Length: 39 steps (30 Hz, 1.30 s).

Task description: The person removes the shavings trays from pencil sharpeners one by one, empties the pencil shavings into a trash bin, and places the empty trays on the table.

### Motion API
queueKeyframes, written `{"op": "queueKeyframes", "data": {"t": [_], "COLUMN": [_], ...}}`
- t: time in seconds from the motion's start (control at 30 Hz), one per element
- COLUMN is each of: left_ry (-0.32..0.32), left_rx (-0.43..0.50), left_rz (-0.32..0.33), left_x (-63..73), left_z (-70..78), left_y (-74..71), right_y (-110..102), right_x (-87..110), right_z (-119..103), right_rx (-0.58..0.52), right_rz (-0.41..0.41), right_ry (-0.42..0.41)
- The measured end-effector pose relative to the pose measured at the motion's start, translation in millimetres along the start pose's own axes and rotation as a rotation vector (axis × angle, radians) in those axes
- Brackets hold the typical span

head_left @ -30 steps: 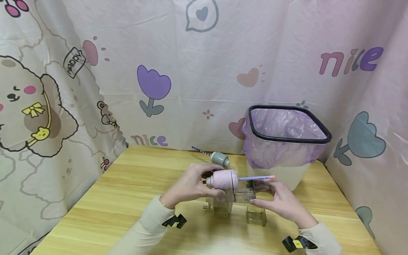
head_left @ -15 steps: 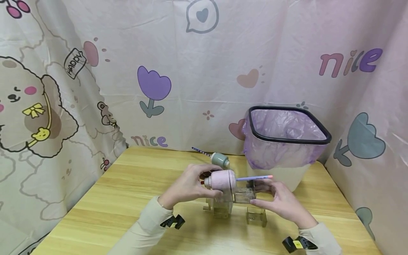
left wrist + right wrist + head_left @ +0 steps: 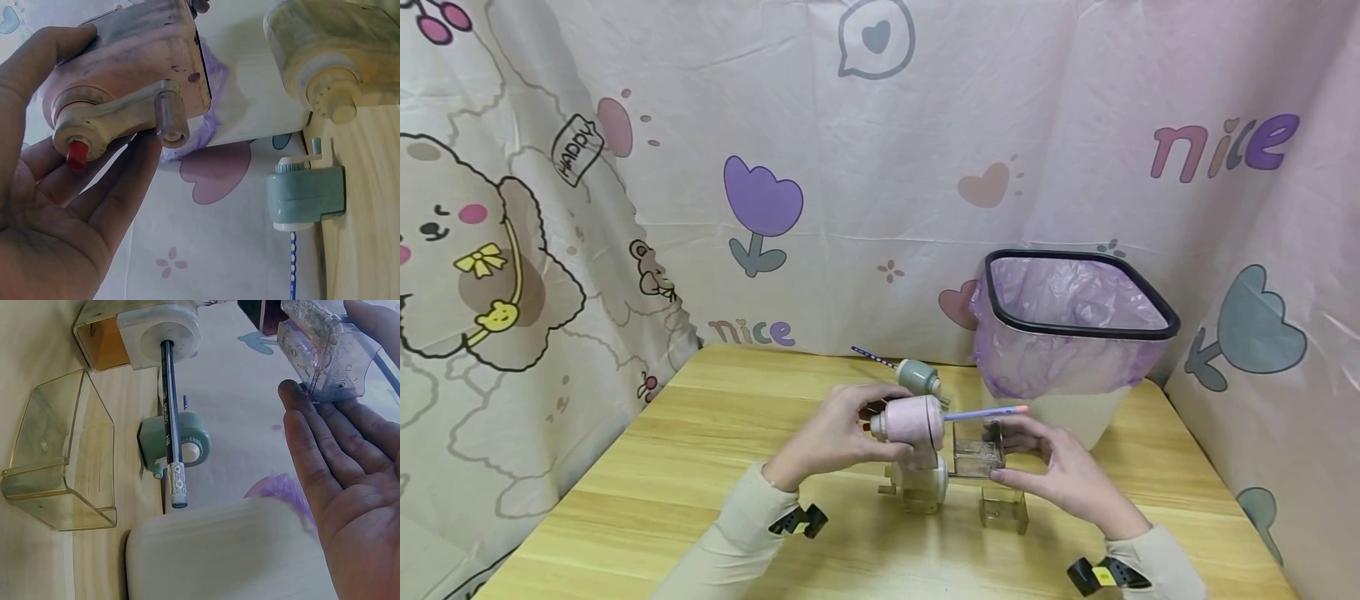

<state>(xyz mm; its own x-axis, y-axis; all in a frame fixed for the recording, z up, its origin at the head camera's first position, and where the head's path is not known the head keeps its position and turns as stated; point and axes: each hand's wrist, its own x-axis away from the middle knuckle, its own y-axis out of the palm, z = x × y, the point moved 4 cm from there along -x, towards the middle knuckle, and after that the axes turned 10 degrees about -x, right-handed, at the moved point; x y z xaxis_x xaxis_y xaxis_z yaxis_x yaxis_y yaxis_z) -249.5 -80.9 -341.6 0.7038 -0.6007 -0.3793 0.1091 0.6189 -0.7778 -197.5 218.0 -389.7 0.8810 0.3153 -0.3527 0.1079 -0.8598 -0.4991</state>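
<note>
My left hand (image 3: pixel 842 437) grips a pink crank pencil sharpener (image 3: pixel 910 422) above the table. A light blue pencil (image 3: pixel 985 413) sticks out of its right side. The left wrist view shows the sharpener's crank handle (image 3: pixel 172 122) and a red tip (image 3: pixel 77 155) at the hub. My right hand (image 3: pixel 1060 471) holds a clear shavings drawer (image 3: pixel 977 458) between thumb and fingers; dusty residue clings to its walls in the right wrist view. A gap separates drawer and sharpener. Beneath them stands a yellowish sharpener (image 3: pixel 919 492) with a black pencil (image 3: pixel 170 406) in it.
A second clear drawer (image 3: pixel 1003 510) lies on the wooden table (image 3: pixel 760 542), right of the yellowish sharpener. Further back is a green sharpener (image 3: pixel 917 377) with a dotted blue pencil (image 3: pixel 872 357). A bin (image 3: pixel 1052 408) with a purple liner (image 3: pixel 1075 364) stands behind my right hand.
My left hand has moved left with the pink sharpener, away from the clear drawer, which is now apart from it. The right hand stays nearly in place with the drawer.
</note>
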Motion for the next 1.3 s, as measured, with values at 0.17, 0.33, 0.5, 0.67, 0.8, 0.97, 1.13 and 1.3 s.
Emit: {"op": "queueKeyframes", "data": {"t": [0.17, 0.33, 0.5, 0.67, 0.8, 0.97, 1.13, 1.3], "left_ry": [0.011, 0.007, -0.012, -0.022, -0.025, -0.044, -0.076, -0.109], "left_rx": [0.040, 0.039, 0.037, 0.039, 0.044, 0.044, 0.040, 0.030], "left_rz": [-0.007, -0.002, 0.000, -0.001, -0.001, 0.001, 0.014, 0.023], "left_x": [1.0, 1.9, 3.1, 5.6, 8.6, 13.0, 17.7, 21.9], "left_z": [-2.1, -4.8, -8.9, -13.5, -18.3, -25.1, -33.0, -42.2], "left_y": [-1.4, -4.0, -6.8, -8.8, -10.6, -12.7, -15.0, -17.6], "right_y": [0, -1, -1, -2, -2, -3, -2, -2], "right_x": [0.2, 0.6, 1.2, 1.9, 2.3, 3.8, 4.3, 4.7], "right_z": [0, 0, 0, 1, 3, 5, 8, 8], "right_rx": [-0.008, -0.011, 0.002, 0.019, 0.015, 0.012, 0.019, 0.025], "right_rz": [-0.006, -0.008, -0.006, -0.003, -0.001, 0.000, 0.000, -0.002], "right_ry": [-0.007, -0.006, -0.009, 0.004, 0.010, 0.027, 0.022, 0.019]}}
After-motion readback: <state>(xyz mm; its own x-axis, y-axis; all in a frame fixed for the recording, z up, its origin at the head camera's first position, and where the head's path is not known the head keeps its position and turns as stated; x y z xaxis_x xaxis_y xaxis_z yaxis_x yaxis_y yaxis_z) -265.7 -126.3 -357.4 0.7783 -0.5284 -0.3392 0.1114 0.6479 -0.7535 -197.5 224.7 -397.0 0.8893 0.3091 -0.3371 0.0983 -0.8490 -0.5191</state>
